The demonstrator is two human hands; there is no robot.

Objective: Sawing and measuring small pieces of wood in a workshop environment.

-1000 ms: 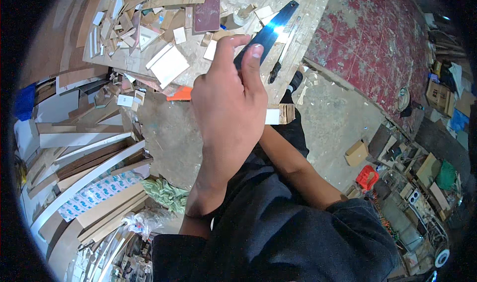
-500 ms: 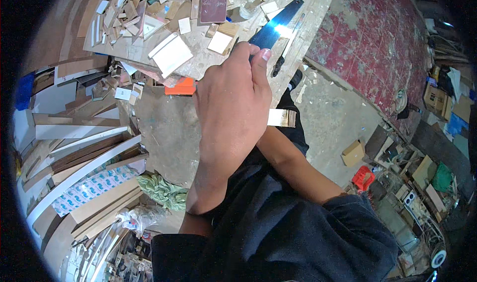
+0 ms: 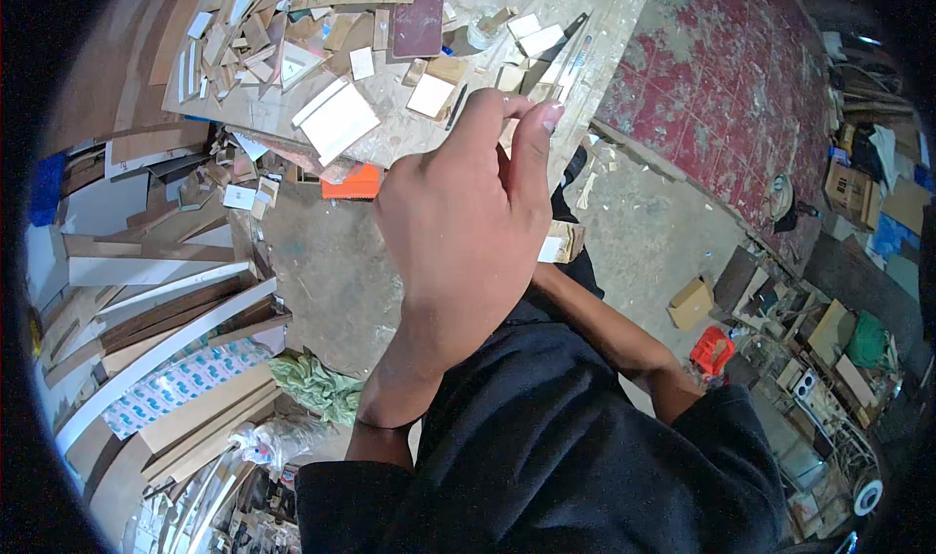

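Observation:
My left hand (image 3: 463,237) is raised in front of me, back upward, with its fingers curled under and its thumb bent close to the index finger. Whatever it grips is hidden beneath it. A short block of wood (image 3: 563,243), pale and brown, sticks out to the right from behind the palm; which hand holds it I cannot tell. My right forearm (image 3: 609,330) reaches in below the block, and the right hand is hidden behind the left. Beyond the thumb, a dark saw blade (image 3: 573,33) shows as a narrow strip, its handle end out of sight.
The workbench (image 3: 390,130) holds many wood offcuts, a white board (image 3: 336,120), a dark red panel (image 3: 419,16) and a clear cup (image 3: 482,33). Planks (image 3: 161,258) are stacked at left. An orange object (image 3: 351,182) sits beneath the bench edge; a red crate (image 3: 713,350) lies right.
My left hand has shifted slightly right, and the wood block has moved right with it. The saw blade, broad and shining before, now looks narrow and dark.

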